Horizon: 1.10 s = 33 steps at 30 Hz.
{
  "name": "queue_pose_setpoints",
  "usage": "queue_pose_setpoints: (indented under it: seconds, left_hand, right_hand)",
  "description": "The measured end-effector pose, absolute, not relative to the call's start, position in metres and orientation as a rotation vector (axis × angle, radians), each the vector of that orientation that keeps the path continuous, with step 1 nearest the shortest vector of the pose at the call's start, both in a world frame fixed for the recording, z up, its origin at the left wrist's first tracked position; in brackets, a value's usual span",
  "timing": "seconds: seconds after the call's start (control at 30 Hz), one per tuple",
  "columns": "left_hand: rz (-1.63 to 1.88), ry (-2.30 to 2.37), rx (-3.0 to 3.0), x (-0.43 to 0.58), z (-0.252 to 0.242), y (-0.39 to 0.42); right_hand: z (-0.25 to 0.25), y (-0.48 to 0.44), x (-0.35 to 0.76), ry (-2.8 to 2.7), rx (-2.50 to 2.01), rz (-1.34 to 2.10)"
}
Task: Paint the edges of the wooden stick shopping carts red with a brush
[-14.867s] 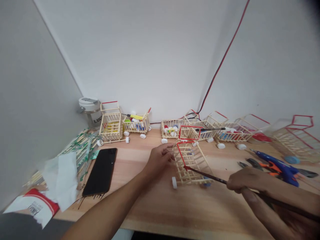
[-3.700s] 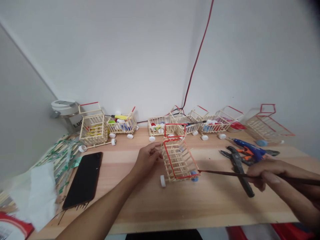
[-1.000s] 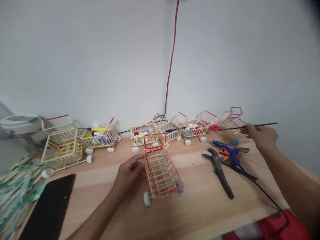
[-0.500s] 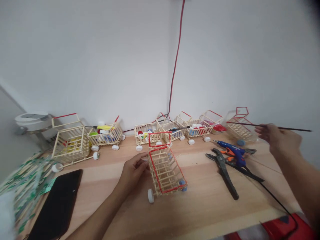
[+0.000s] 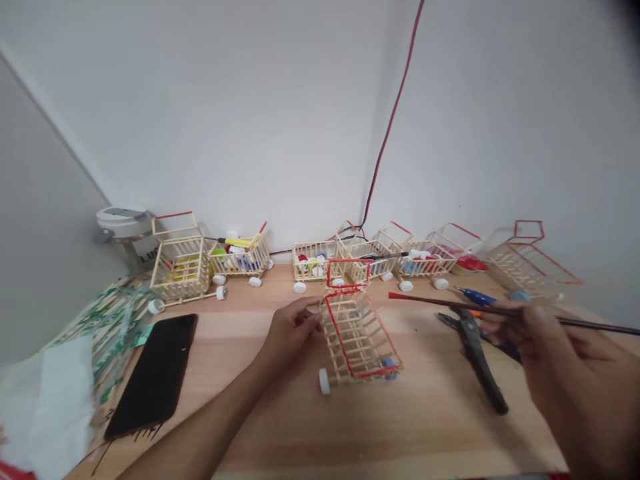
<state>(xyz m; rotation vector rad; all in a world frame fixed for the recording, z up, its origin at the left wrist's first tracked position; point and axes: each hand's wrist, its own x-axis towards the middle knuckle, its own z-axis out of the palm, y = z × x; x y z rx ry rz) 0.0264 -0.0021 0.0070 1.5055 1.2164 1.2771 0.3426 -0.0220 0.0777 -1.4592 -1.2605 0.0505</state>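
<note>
A miniature shopping cart of pale wooden sticks, edged in red, stands tilted on white cap wheels. The right hand holds a thin, red-tipped brush.

- Right hand: blurred; wrist and forearm cut off by the lower right edge.
- Left forearm: elbow end cut off by the lower edge.
- Thin dark rod: far end cut off by the right edge.
- Blue glue gun: body hidden behind the right hand.
- White sheet: blurred; cut off by the lower left edges.
- Far stick carts: loads too small to identify.
</note>
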Motion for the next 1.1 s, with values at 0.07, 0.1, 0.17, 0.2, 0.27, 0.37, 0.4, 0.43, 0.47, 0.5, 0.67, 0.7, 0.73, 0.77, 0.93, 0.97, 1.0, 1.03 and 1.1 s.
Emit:
queue_pose_setpoints:
  seconds: [0.07, 0.1, 0.17, 0.2, 0.27, 0.37, 0.4, 0.43, 0.47, 0.5, 0.67, 0.7, 0.73, 0.77, 0.93, 0.97, 1.0, 1.03, 1.1]
  left_hand:
    - [1.280, 1.220, 1.516, 0.026, 0.007, -0.003]
    - [1.279, 1.218, 1.520, 0.026, 0.008, -0.004]
    - [1.278, 1.213, 1.516, 0.026, 0.009, -0.004]
    - [1.276, 1.211, 1.513, 0.025, 0.009, -0.004]
    - [1.273, 1.203, 1.512, 0.025, 0.010, -0.004]
    - [1.265, 1.201, 1.521, 0.025, 0.009, -0.004]
    - [1.264, 1.203, 1.518, 0.025, 0.009, -0.004]
    - [1.265, 1.207, 1.514, 0.025, 0.009, -0.004]
    - [1.266, 1.212, 1.509, 0.025, 0.009, -0.004]
    - [1.267, 1.216, 1.504, 0.025, 0.010, -0.004]
    - [1.254, 1.230, 1.512, 0.025, 0.010, -0.004]
    - [1.255, 1.224, 1.520, 0.025, 0.010, -0.004]
    - [1.257, 1.215, 1.527, 0.025, 0.010, -0.004]
    - [1.262, 1.205, 1.532, 0.025, 0.010, -0.004]
    - [1.271, 1.207, 1.531, 0.025, 0.011, -0.005]
    - [1.269, 1.209, 1.532, 0.025, 0.011, -0.005]
    - [1.269, 1.208, 1.532, 0.025, 0.011, -0.005]
    - [1.270, 1.206, 1.530, 0.025, 0.011, -0.005]
    - [1.276, 1.201, 1.521, 0.025, 0.011, -0.005]
  right_hand:
    - [0.079, -0.029, 0.323, -1.281, -1.478, 0.133]
    - [0.079, -0.030, 0.316, -1.289, -1.461, 0.166]
    - [0.077, -0.027, 0.310, -1.287, -1.402, 0.214]
    - [0.075, -0.025, 0.309, -1.263, -1.371, 0.233]
    - [0.070, -0.020, 0.307, -1.192, -1.335, 0.272]
    - [0.064, -0.016, 0.306, -1.149, -1.332, 0.317]
    - [0.062, -0.015, 0.305, -1.152, -1.344, 0.324]
    - [0.061, -0.015, 0.305, -1.157, -1.354, 0.323]
    - [0.060, -0.014, 0.304, -1.159, -1.356, 0.315]
    - [0.060, -0.014, 0.303, -1.162, -1.353, 0.304]
    - [0.059, -0.016, 0.298, -1.173, -1.321, 0.268]
    - [0.059, -0.017, 0.297, -1.176, -1.327, 0.250]
    - [0.059, -0.018, 0.296, -1.180, -1.334, 0.220]
    - [0.059, -0.019, 0.295, -1.188, -1.339, 0.191]
    - [0.061, -0.022, 0.292, -1.211, -1.291, 0.120]
    - [0.061, -0.022, 0.291, -1.214, -1.275, 0.112]
    - [0.061, -0.023, 0.290, -1.215, -1.261, 0.098]
    - [0.061, -0.023, 0.289, -1.222, -1.249, 0.087]
    - [0.061, -0.023, 0.287, -1.239, -1.229, 0.066]
